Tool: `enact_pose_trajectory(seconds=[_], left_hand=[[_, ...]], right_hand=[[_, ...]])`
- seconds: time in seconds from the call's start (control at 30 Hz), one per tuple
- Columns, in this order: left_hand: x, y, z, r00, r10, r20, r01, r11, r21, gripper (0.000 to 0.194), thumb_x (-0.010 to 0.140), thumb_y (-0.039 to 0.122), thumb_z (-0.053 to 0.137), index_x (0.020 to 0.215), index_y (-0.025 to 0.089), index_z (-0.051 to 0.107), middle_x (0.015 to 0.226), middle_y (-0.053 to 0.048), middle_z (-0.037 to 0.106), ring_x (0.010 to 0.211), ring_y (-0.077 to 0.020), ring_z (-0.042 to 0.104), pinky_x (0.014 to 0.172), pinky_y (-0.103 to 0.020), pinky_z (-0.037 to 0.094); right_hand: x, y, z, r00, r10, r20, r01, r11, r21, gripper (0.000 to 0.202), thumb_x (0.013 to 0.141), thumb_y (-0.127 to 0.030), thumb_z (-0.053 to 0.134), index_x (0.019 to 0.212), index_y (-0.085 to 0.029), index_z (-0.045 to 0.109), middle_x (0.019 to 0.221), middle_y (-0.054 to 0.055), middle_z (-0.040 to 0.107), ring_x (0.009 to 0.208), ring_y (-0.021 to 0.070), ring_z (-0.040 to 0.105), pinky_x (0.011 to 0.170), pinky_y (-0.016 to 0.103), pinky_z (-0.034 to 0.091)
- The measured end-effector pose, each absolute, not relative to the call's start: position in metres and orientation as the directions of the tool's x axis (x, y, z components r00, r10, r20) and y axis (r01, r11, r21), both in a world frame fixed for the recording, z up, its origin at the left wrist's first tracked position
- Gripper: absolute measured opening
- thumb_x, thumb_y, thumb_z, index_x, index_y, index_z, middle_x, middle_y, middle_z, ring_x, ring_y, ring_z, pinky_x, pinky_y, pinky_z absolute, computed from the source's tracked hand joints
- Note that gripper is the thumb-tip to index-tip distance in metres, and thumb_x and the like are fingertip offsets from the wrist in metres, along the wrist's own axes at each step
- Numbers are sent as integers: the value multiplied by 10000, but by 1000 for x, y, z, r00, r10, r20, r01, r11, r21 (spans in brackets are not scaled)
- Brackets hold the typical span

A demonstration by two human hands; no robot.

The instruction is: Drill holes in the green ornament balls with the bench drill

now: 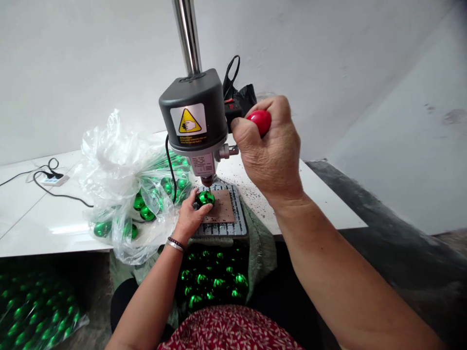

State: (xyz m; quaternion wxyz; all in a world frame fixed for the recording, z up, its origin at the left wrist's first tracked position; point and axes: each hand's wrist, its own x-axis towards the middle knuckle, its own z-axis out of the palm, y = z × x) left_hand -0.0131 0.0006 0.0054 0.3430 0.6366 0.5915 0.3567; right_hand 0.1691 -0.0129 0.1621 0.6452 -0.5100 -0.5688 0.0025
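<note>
A bench drill press (193, 112) with a dark grey head and a yellow warning sticker stands in front of me. My right hand (273, 146) is wrapped round its red-knobbed lever (260, 121), right of the head. Under the drill chuck (207, 181), my left hand (189, 214) grips a shiny green ball (206, 198), thumb and fingers around its side. The ball rests on a brown board (224, 206) over the grey slotted base (239, 214). The drill tip comes down at the ball's top; I cannot tell whether it has entered.
Left of the drill, a clear plastic bag (109, 160) spills green balls (147, 213) onto the white table (62, 233). A power strip (54, 180) with cords lies further left. Dark shavings litter the table right of the base. Below are an open sack (260, 243) of green balls and another bag (36, 301).
</note>
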Motion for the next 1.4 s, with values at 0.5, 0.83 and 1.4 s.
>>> enact_pose_trajectory(seconds=[0.5,0.83,1.4], left_hand=[[-11,-3,6,194,974,115,539,-204,817,498,766,322,715,1239,183,642,1140,-60,720,1108,-239,643,1037,-385,475],[-8,3,6,209,977,41,501,-143,854,543,714,326,758,1228,172,675,1084,-38,745,1036,-223,665,995,-353,499],[1,-1,4,138,983,123,728,-185,660,504,738,340,788,1223,238,699,1107,-75,744,1116,-291,625,1030,-446,445]], right_hand=[[172,-17,161,294,595,748,621,475,-623,205,930,-400,502,904,-213,423,824,-31,497,727,27,481,670,184,461],[166,-19,178,355,661,661,559,417,-717,233,865,-313,587,846,-168,406,745,-67,433,644,5,329,681,164,348],[171,0,206,393,750,532,624,208,-754,354,907,-328,549,705,-187,296,645,-68,322,625,61,248,695,225,252]])
